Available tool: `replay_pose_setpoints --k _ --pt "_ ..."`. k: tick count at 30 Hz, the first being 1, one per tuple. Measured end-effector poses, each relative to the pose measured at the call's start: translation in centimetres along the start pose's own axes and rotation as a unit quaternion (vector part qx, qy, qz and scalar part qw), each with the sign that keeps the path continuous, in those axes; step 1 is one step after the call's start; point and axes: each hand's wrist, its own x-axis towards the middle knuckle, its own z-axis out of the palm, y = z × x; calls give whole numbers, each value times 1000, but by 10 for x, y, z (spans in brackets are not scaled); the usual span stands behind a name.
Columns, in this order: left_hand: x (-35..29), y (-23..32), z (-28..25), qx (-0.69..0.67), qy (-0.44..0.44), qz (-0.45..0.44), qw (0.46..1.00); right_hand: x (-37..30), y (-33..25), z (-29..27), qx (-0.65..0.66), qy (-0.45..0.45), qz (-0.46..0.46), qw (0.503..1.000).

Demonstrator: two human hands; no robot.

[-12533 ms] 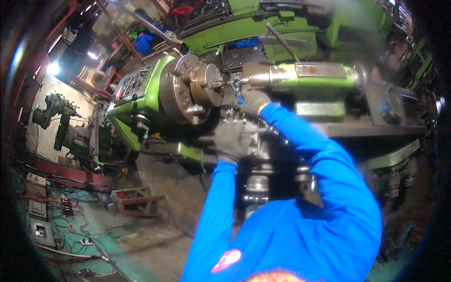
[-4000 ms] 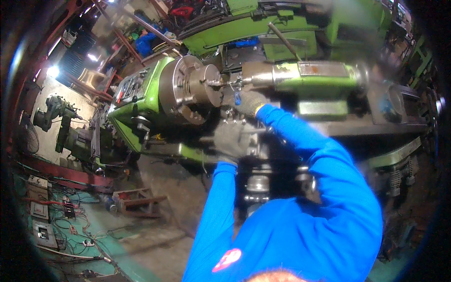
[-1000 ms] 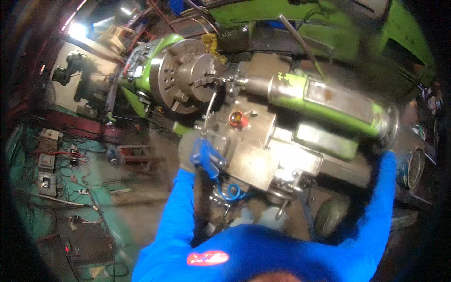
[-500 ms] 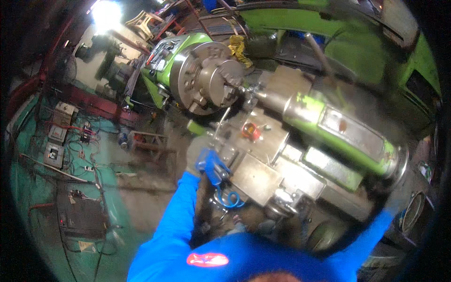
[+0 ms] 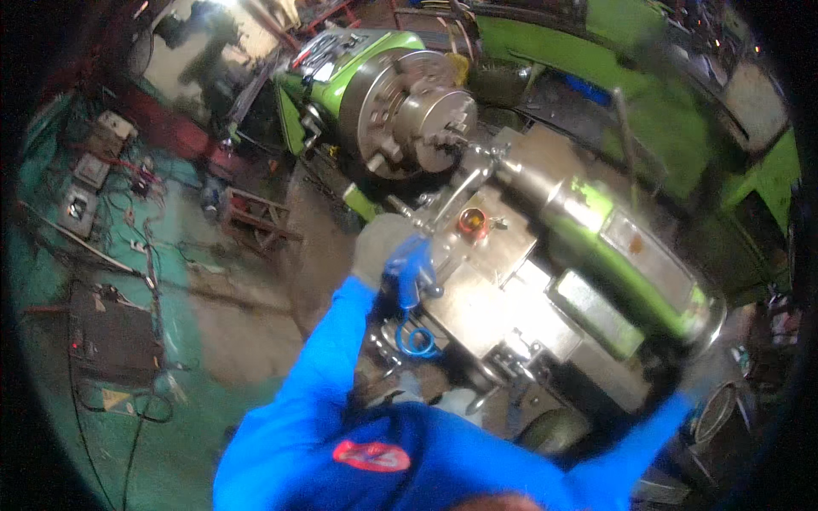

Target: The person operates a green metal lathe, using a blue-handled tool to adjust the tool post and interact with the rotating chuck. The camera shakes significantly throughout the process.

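Note:
My gloved left hand (image 5: 379,247) is closed around a blue air blow gun (image 5: 411,271), beside the lathe's carriage. A coiled blue hose (image 5: 417,342) hangs below the gun. Beyond it, a shiny metal bar (image 5: 460,198) slants toward the tip in front of the tailstock; I cannot tell whether it belongs to the gun. A round metal workpiece (image 5: 430,128) sits in the large chuck (image 5: 365,115). My right hand (image 5: 714,366) reaches far right, beside the handwheel (image 5: 709,322) of the green tailstock (image 5: 639,255). It is dim and blurred, its fingers unreadable.
A red cup-like container (image 5: 473,225) stands on the flat metal carriage (image 5: 477,311). Tools lie on top of the green headstock (image 5: 328,60). On the left floor are a reddish metal frame (image 5: 260,217), electrical boxes (image 5: 92,170), loose cables and a dark flat panel (image 5: 115,328).
The whole view has shifted and turned, with the lathe now farther up and right. My left hand with the blow gun is slightly nearer the chuck side. My right hand remains by the tailstock end.

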Motion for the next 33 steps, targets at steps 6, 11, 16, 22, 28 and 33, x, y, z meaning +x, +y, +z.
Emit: replay_pose_setpoints --k 6,11,16,22,28,33 --pt "-8 -4 17 52 -35 -25 998 -268 -47 -81 10 -47 135 990" --pt "-18 -21 21 -144 208 104 962 -368 -120 -75 25 -66 96 993" --pt "-15 -13 -5 -298 187 93 931 -353 -296 -120 277 50 -8 959" --pt "-15 -15 18 -303 213 67 927 -308 -470 -165 377 134 -142 905" --pt "-19 -16 15 -295 183 60 936 -284 -519 -91 274 73 -54 957" --pt "-26 -23 5 -310 193 53 929 -283 -534 -104 184 -129 41 973"
